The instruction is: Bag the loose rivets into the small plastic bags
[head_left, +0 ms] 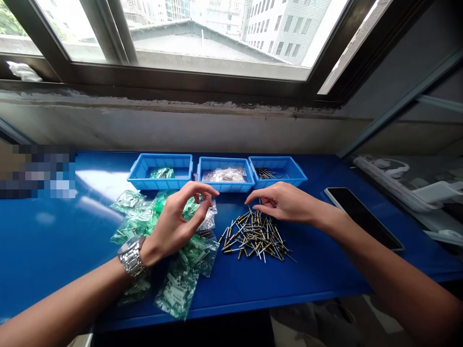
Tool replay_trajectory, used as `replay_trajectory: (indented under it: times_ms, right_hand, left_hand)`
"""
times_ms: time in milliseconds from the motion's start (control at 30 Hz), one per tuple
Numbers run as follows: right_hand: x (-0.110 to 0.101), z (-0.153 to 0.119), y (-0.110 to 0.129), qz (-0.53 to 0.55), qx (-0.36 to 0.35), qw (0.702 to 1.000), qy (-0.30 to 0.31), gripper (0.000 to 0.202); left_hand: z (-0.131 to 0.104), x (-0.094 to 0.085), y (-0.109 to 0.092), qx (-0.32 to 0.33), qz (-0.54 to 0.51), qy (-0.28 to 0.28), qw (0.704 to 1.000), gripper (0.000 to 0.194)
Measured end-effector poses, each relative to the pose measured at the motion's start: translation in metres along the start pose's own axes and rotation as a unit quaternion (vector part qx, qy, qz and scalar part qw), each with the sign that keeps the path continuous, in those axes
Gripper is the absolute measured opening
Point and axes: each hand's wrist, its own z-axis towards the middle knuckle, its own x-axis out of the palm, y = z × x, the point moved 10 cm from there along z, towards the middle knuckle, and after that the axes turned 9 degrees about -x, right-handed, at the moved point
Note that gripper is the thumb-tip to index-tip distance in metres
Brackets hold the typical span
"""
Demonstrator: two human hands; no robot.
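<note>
At the near edge of the blue tabletop (72,255) lies a green plastic bag (177,291) with pale pieces showing through it. Behind it, more green bags (133,226) overlap in a loose heap.

The left hand (175,226), its wrist ringed by a silver metal watch (132,259), is over this heap; whether it touches the bags cannot be told. Its thumb and forefinger curve towards each other with a gap between the tips, and the other fingers are bent.

To the right of the bags is a loose pile of rivets (253,236), thin silvery pins with brass-coloured and dark sleeves, pointing every way. The right hand (285,202) is at the far side of this pile, thumb and forefinger bent down close to the topmost rivets. Whether the fingertips grip one of them cannot be told. Right of that forearm, a dark-screened phone (361,217) lies at a slant.

Beyond the hands, three blue trays stand in a row: the left tray (159,184) holds green packets, the middle tray (238,186) clear packets, and the right tray (277,161) more rivets.

Behind them runs a pale wall (217,130) below a dark window frame (202,82); outside are a grey roof (202,41) and tall buildings (285,33).
</note>
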Motion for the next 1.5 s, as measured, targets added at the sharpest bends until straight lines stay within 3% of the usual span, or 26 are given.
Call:
replay_trajectory:
  times_ms: [400, 667, 800, 1133, 1300, 1500]
  right_hand:
    - [0.011, 0.006, -0.001, -0.088, -0.074, 0.990, 0.076, 0.009]
    - [0.005, 0.003, -0.002, -0.064, -0.055, 0.993, 0.085, 0.006]
    - [-0.005, 0.004, 0.007, -0.026, -0.056, 0.997, 0.046, 0.008]
    - [-0.012, 0.036, 0.060, 0.063, -0.088, 0.985, -0.137, 0.004]
    - [-0.014, 0.042, 0.066, 0.071, -0.091, 0.977, -0.179, 0.003]
    - [-0.008, 0.040, 0.060, 0.069, -0.078, 0.974, -0.201, 0.003]
  left_hand:
    - [0.001, 0.004, 0.002, -0.008, -0.002, 0.019, 1.000, 0.015]
    - [0.000, 0.004, 0.003, -0.012, 0.002, 0.023, 1.000, 0.013]
    - [0.002, 0.006, 0.003, -0.008, 0.006, 0.026, 1.000, 0.014]
    - [0.003, 0.005, -0.008, 0.042, 0.092, 0.005, 0.995, 0.019]
    - [0.005, 0.000, -0.007, 0.049, 0.095, -0.015, 0.994, 0.006]
    - [0.004, -0.002, -0.007, 0.047, 0.091, -0.024, 0.994, 0.005]
